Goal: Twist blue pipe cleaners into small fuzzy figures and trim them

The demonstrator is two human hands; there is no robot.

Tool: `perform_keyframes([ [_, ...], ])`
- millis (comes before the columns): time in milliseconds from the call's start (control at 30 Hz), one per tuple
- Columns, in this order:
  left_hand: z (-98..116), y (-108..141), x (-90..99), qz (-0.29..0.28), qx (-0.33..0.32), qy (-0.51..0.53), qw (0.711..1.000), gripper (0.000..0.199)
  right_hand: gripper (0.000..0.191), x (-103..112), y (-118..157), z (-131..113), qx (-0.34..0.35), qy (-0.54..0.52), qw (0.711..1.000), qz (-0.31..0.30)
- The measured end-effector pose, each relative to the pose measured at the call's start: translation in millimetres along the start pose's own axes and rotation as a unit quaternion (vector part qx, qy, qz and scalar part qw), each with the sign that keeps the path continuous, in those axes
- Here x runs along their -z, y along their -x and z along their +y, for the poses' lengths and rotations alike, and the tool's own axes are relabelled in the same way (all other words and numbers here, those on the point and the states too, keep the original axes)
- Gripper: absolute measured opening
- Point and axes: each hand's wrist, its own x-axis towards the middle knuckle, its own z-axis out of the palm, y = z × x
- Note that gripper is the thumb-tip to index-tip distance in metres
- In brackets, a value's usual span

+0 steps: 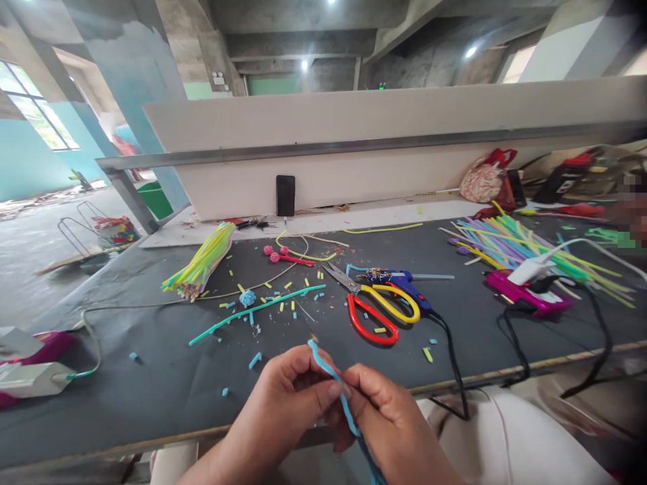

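A light blue pipe cleaner (326,366) runs between my two hands at the front edge of the table. My left hand (290,397) pinches it between thumb and forefinger. My right hand (389,417) is closed on the same pipe cleaner, thumb close to the left one; its lower end hangs down below. Just beyond lie scissors (377,306) with one red and one yellow handle, blades spread. A blue glue gun (404,286) rests behind them. A small blue knobbly ball (247,298) and a teal pipe cleaner (257,313) are on the table to the left.
Bundles of coloured pipe cleaners lie at left (202,259) and right (530,249). A phone (286,195) leans on the back panel. Purple power strips (526,293) with cables sit at both sides. Cut bits litter the dark tabletop (166,377). Pink-tipped red stems (286,256) lie behind.
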Motion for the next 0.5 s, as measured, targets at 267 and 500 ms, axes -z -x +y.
perform_keyframes([
  [267,-9.2,-5.1,3.0,0.010,-0.002,0.036,0.999,0.023,0.035,-2.1,-1.9,4.7,-0.035,-0.047,0.998,-0.039],
  [500,-7.1,-4.2,8.8,0.038,0.015,0.006,0.999,0.022,0.036,4.1,-2.0,-9.2,-0.115,-0.183,0.969,-0.117],
])
